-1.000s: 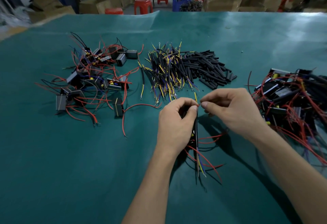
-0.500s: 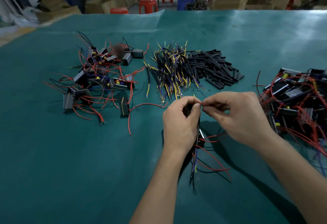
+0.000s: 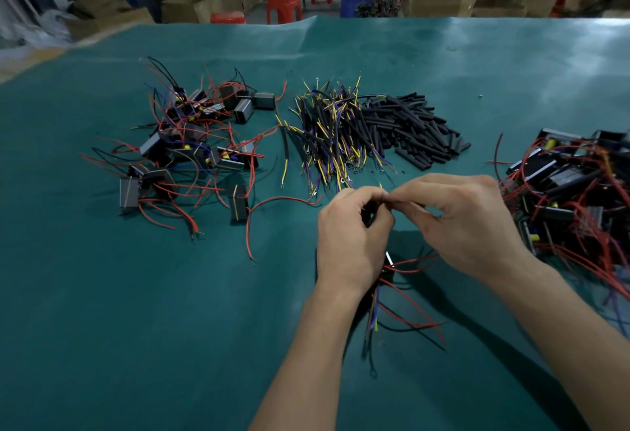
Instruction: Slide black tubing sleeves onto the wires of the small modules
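Left hand (image 3: 351, 236): centre frame, fingers curled, grip pinching a module's wire (image 3: 380, 186) | right hand (image 3: 467, 222): fingertips pinched at the same wire | black tubing sleeves (image 3: 416, 130): upper centre-right on green desk (image 3: 136, 311) | modules (image 3: 191, 154): upper left | writing: none legible

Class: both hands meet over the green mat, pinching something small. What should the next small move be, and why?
Probably push the sleeve further down the wire. The left hand and right hand pinch together at a thin wire tip, while the module hangs below. The sleeve itself is hidden by the fingers.
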The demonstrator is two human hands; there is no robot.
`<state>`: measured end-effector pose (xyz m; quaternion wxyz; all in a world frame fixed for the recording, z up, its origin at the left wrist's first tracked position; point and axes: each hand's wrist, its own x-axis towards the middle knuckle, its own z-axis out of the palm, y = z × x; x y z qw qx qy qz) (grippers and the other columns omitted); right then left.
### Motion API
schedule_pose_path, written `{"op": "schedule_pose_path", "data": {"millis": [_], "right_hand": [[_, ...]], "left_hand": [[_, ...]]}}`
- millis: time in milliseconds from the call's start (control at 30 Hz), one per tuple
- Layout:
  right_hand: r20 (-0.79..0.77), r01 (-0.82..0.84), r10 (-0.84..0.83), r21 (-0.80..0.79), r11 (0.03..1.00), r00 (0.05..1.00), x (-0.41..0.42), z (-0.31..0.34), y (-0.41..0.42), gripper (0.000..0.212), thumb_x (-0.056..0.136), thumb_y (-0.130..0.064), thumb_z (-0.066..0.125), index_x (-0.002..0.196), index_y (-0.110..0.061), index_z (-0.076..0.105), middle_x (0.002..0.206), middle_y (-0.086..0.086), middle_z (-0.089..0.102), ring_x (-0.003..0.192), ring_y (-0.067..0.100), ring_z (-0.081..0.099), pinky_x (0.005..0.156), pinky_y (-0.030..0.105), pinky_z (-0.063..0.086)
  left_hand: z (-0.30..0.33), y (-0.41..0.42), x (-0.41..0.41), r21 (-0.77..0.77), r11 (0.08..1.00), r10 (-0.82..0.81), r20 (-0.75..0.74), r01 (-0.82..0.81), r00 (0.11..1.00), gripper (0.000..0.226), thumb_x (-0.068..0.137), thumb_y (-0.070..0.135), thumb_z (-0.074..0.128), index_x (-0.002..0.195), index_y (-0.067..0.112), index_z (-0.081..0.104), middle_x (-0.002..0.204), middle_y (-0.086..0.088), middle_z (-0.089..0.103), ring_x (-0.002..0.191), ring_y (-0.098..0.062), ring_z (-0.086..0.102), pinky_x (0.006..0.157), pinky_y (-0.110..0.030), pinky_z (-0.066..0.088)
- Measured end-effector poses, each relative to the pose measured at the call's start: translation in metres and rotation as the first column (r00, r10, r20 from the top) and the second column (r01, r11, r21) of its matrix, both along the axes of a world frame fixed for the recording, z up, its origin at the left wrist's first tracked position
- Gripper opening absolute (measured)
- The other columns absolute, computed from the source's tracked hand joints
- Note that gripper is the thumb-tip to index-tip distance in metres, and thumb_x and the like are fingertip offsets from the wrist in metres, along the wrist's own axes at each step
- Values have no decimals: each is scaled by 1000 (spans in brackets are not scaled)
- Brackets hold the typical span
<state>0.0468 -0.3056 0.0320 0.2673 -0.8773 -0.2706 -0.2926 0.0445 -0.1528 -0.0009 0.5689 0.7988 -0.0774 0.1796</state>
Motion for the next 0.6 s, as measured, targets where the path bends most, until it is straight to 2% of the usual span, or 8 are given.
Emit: {"op": "schedule_pose_path", "data": {"millis": [133,200,267,367,433,467,533,600], "right_hand": [[-20,46,-46,-26,999,999,-2,4,2,11,83,-5,81,88,-15,81,76,-2,75,67,18,70,62,39,57],[-147,109,-99,62,992,984,-3,5,3,12,82,-8,82,85,-19,79,72,-11,73,65,6,69,66,33,58],[-357,201,-116,211,957,927,-1,4,4,14,80,-9,84,79,-21,76,66,-9,72,62,6,68,64,25,57],[-649,337,132,545,768,749,5,3,4,18,77,2,83,77,-11,71,62,3,72,54,14,64,54,26,54],[-689,410,295,662,627,661,6,3,2,18,75,6,81,79,-5,68,63,10,70,52,15,63,50,23,53],[-686,424,331,686,591,649,6,2,2,18,74,5,82,79,-5,68,64,11,70,52,15,63,50,22,53],[-638,379,315,710,594,702,4,-1,6,17,75,2,83,78,-7,69,65,11,71,54,16,65,52,22,53],[-541,272,193,661,699,818,1,-7,11,13,77,-3,85,79,-10,73,68,8,74,57,15,66,57,24,55]], "left_hand": [[2,-1,-2,48,999,-2,14,1,1000,16,84,7,69,92,19,78,84,2,69,78,-11,62,76,-27,49],[2,-1,-3,73,997,10,37,-13,999,13,84,9,70,91,18,77,85,1,69,79,-12,63,77,-31,51],[2,0,-4,73,997,4,44,-7,999,11,83,10,71,90,17,76,85,1,69,80,-15,64,78,-35,52],[3,-1,-6,92,996,1,65,-7,998,8,82,11,72,86,17,75,84,3,69,80,-15,64,78,-36,52],[3,-2,-6,103,995,6,76,-14,997,6,83,12,73,85,16,75,83,3,69,80,-14,64,77,-35,51],[3,-2,-6,95,995,11,76,-18,997,6,83,12,73,85,16,75,82,3,70,79,-13,64,77,-34,51],[2,0,-5,41,999,20,41,-22,999,7,84,11,72,84,17,75,80,6,71,77,-8,64,76,-28,51],[2,2,-2,-54,998,18,-38,-20,999,12,86,9,72,82,20,75,75,11,70,71,0,61,73,-21,50]]}}
